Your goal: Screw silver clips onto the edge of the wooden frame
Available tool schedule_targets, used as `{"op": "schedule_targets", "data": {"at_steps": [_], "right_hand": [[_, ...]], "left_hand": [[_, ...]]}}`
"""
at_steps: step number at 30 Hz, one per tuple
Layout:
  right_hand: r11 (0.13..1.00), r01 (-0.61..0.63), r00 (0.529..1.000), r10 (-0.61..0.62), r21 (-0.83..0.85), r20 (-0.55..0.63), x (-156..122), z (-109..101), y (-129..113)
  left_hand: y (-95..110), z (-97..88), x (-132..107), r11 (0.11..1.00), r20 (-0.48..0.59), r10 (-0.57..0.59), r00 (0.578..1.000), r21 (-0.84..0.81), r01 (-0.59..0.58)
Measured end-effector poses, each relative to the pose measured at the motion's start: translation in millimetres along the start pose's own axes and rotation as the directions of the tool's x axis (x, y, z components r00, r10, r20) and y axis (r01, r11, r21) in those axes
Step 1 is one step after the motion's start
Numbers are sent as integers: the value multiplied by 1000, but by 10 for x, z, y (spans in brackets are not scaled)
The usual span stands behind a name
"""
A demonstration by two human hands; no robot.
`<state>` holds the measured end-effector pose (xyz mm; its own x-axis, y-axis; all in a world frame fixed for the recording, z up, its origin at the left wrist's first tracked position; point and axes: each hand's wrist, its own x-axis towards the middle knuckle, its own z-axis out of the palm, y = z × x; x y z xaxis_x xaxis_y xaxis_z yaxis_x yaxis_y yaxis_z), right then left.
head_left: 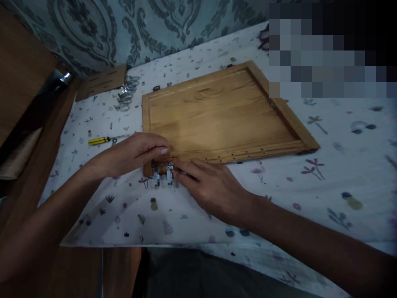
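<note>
A framed wooden board (211, 116) lies on the patterned cloth, with a row of small dark holes along its near edge. Two shiny metal hooks (169, 174) sit side by side at the near left corner and stick out past the edge. My left hand (145, 151) rests over that corner just above them, thumb and fingers drawn together; whatever is between them is hidden. From the right, my right hand (214, 188) has its fingertips closed at the hook nearer to it, partly covering the board's edge.
A yellow-handled screwdriver (99, 141) lies left of the board. Several more metal hooks (125, 97) are heaped behind it, beside a flat brown cardboard piece (101, 82). The patterned cloth (310, 198) ends at a front edge near my lap. A blurred patch covers the upper right.
</note>
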<state>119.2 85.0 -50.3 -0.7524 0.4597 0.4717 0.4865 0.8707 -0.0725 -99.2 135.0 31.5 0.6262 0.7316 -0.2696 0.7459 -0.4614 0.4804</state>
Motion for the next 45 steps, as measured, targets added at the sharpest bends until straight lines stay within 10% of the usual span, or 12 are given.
{"op": "schedule_targets", "data": {"at_steps": [4, 16, 45], "right_hand": [[1000, -10, 1000, 10, 5, -2, -7, 2, 0], [999, -6, 999, 8, 47, -40, -1, 3, 3], [993, 27, 1000, -27, 113, -1, -4, -64, 36]], "left_hand": [[10, 104, -269, 996, -198, 30, 980, 91, -12], [54, 489, -357, 959, -359, 140, 923, 281, -36], [103, 549, -326, 969, -360, 101, 927, 248, -9]]}}
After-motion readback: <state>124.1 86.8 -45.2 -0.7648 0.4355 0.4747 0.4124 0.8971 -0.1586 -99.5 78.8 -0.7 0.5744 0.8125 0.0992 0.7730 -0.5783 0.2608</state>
